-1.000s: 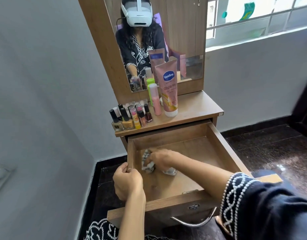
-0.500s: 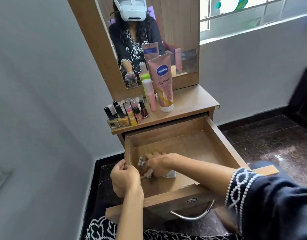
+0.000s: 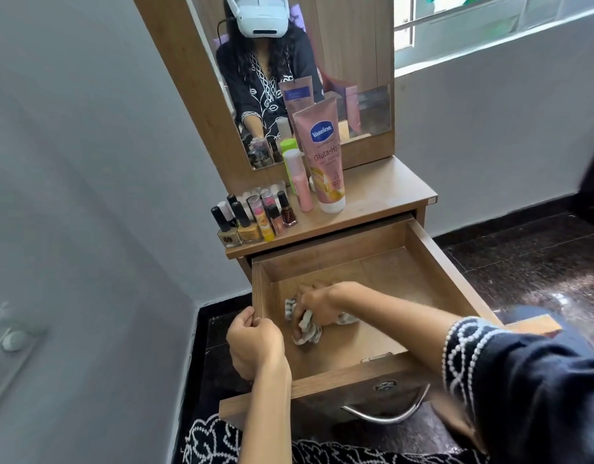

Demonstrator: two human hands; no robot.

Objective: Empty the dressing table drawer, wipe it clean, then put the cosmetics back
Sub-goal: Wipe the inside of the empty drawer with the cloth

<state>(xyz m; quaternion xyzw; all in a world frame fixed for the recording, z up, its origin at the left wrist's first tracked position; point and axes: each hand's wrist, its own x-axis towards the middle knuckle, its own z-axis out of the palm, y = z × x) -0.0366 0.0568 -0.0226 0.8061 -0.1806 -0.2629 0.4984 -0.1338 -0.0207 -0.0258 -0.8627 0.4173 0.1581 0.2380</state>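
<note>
The drawer is pulled fully out from under the table. It is a shallow wooden box with a wood-grain laminate finish, straight walls and a flat floor. A curved metal handle and a round lock fitting are mounted on its front panel.

Right hand: inside the drawer, near the left wall, fingers curled round a crumpled cloth. The grip is closed on the cloth, which is pale with darker stripes, soft and bunched, and lies against the drawer floor. The right forearm crosses the drawer diagonally from the front right corner and covers part of the floor.

Left hand: at the front left corner, fingers curled over the top edge of the left drawer wall. The grip is closed on that wall.

The cosmetics stand on the table, outside the drawer:
- A tall pink lotion tube, smooth plastic, standing on its white cap.
- A slim pink bottle with a white cap, just beside the tube on its left; a green-capped item stands behind it.
- A tight cluster of nail polish bottles at the left edge, small glass bodies with black caps, with a few slim tubes among them.

A mirror in a wooden frame rises behind the table. A grey wall stands close on the left; the floor is dark polished stone.
</note>
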